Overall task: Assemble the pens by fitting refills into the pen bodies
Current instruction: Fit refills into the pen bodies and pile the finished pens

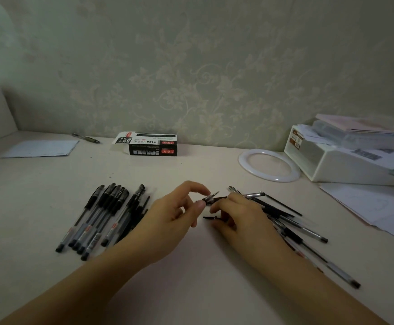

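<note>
My left hand [177, 212] pinches the dark grip section of a pen [211, 198] between thumb and fingertips, its tip pointing up and away from me, the other fingers loosely curled. My right hand [240, 214] grips the other end of that same pen, fingers curled round it, and a small black piece [211, 217] shows just under its fingers; I cannot tell whether it is held or lying on the tabletop [191, 266]. Under and to the right of my right hand lies a loose scatter of pen bodies and refills [292, 221]. To the left of my left hand lies a tight bunch of capped pens [102, 216]. Farther back, near the wall, sits an open black pen box [152, 144], with a sheet of paper [41, 148] and a single pen [85, 138] off to its left. To the right are a white ring [269, 165], a white organizer box [346, 163] and loose papers [374, 207].
</note>
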The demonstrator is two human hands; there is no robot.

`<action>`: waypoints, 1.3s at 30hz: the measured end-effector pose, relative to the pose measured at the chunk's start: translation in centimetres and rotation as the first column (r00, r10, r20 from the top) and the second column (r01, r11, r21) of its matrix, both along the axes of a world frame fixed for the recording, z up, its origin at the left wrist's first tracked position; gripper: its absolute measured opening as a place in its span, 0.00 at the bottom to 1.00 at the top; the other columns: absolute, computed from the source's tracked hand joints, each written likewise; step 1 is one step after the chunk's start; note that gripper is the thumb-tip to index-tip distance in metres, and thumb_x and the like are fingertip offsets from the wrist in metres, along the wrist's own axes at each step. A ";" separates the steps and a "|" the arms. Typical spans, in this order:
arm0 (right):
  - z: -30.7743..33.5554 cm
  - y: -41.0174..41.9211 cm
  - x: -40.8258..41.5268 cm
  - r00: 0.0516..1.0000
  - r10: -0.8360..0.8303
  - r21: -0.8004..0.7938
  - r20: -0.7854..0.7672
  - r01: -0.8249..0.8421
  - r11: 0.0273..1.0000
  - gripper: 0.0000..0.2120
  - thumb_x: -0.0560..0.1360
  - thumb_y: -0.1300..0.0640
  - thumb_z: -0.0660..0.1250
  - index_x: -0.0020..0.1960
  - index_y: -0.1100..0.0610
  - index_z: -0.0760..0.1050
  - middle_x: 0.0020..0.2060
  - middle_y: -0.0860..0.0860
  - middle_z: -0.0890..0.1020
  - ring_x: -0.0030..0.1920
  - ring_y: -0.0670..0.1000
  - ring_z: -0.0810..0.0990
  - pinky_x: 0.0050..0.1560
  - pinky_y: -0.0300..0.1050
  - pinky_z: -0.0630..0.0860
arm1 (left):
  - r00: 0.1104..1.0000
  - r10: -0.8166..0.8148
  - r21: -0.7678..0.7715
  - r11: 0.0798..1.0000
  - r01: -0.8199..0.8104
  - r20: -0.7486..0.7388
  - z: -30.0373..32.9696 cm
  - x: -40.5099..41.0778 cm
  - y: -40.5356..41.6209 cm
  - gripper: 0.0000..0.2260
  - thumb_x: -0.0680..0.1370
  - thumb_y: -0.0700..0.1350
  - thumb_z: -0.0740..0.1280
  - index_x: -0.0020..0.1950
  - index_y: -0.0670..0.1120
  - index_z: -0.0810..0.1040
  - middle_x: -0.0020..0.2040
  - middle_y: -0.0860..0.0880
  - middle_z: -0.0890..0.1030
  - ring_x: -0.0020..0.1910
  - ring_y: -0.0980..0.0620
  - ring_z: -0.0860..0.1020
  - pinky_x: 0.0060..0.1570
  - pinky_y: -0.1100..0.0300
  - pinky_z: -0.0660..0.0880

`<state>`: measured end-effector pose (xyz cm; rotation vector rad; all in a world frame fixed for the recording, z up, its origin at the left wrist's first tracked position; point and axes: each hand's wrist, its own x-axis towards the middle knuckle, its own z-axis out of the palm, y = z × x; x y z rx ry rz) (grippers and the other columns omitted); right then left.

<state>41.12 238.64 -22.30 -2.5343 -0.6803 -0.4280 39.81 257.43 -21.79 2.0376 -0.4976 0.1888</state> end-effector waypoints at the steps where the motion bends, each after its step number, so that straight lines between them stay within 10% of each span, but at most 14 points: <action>1: 0.0 0.0 0.0 1.000 0.003 -0.002 -0.004 -0.003 1.000 0.09 0.77 0.59 0.67 0.56 0.51 0.79 0.45 0.42 0.71 0.43 0.41 0.72 0.48 0.37 0.72 | 1.000 0.007 0.051 0.999 -0.007 0.007 -0.2 0.0 0.1 0.08 0.81 0.52 0.60 0.57 0.63 0.72 0.36 0.53 0.76 0.33 0.49 0.75 0.35 0.57 0.75; 5: 0.3 0.2 -0.1 1.000 0.016 -0.031 -0.016 -0.016 0.999 0.13 0.78 0.59 0.66 0.61 0.50 0.78 0.47 0.43 0.72 0.45 0.42 0.71 0.48 0.37 0.71 | 0.999 0.017 0.165 0.986 -0.023 0.034 -0.4 0.1 0.0 0.07 0.81 0.51 0.59 0.57 0.62 0.73 0.35 0.58 0.76 0.29 0.59 0.72 0.30 0.69 0.68; 10: 0.5 0.6 -0.4 0.998 0.070 -0.058 -0.003 -0.070 0.996 0.13 0.78 0.60 0.66 0.60 0.51 0.80 0.48 0.48 0.74 0.46 0.48 0.75 0.48 0.42 0.72 | 0.996 0.078 0.034 0.996 -0.079 0.036 -0.2 0.4 0.2 0.08 0.80 0.51 0.61 0.55 0.62 0.75 0.34 0.54 0.76 0.33 0.45 0.74 0.37 0.50 0.75; 25: 0.5 0.2 0.1 0.997 0.071 -0.027 -0.017 -0.071 0.997 0.09 0.77 0.65 0.66 0.51 0.56 0.84 0.48 0.51 0.82 0.49 0.49 0.79 0.52 0.40 0.72 | 0.997 0.076 0.109 0.991 -0.075 -0.003 -0.5 0.4 0.3 0.10 0.81 0.52 0.59 0.57 0.67 0.74 0.34 0.55 0.76 0.34 0.50 0.76 0.39 0.54 0.78; 32: 1.5 -0.2 0.1 0.972 0.071 0.660 -0.224 0.097 0.745 0.06 0.73 0.61 0.73 0.45 0.50 0.84 0.39 0.43 0.86 0.42 0.42 0.84 0.43 0.30 0.76 | 0.998 0.061 0.200 0.978 -0.060 0.003 -0.2 0.4 0.6 0.12 0.81 0.50 0.59 0.58 0.67 0.75 0.33 0.55 0.77 0.30 0.61 0.74 0.29 0.69 0.69; 39: 1.5 0.4 -0.4 0.946 0.193 0.702 -0.260 0.048 0.711 0.05 0.73 0.64 0.73 0.46 0.55 0.84 0.39 0.47 0.86 0.40 0.42 0.84 0.44 0.32 0.77 | 1.000 -0.018 0.171 0.985 0.022 -0.025 0.0 0.1 0.4 0.10 0.81 0.50 0.59 0.56 0.65 0.75 0.35 0.55 0.77 0.28 0.60 0.71 0.29 0.69 0.66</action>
